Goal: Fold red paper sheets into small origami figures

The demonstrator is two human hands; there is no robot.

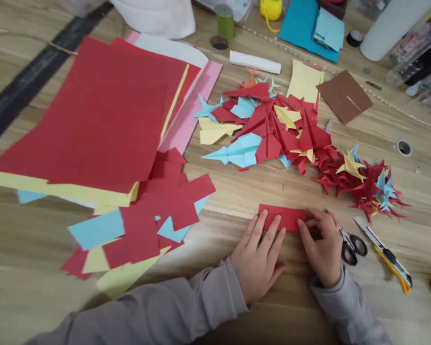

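A folded red paper strip [288, 218] lies flat on the wooden table in front of me. My left hand [257, 262] rests on its left part with fingers spread, pressing it down. At the strip's right end, my right hand [322, 245] has thumb and curled fingers closed on the edge. Just right of that hand are black-handled scissors [352, 247], their blades partly hidden by it. Beyond the strip sits a pile of red, blue and yellow folded paper pieces [267, 127]. Smaller spiky folded paper figures [362, 184] are heaped to its right.
Large red sheets [104, 115] are stacked at the left, with loose cut paper pieces [140, 232] below them. A yellow utility knife [386, 254] lies at the right with its blade out. Farther back are a brown square [345, 96], a white paper roll [255, 62] and green twine [224, 21].
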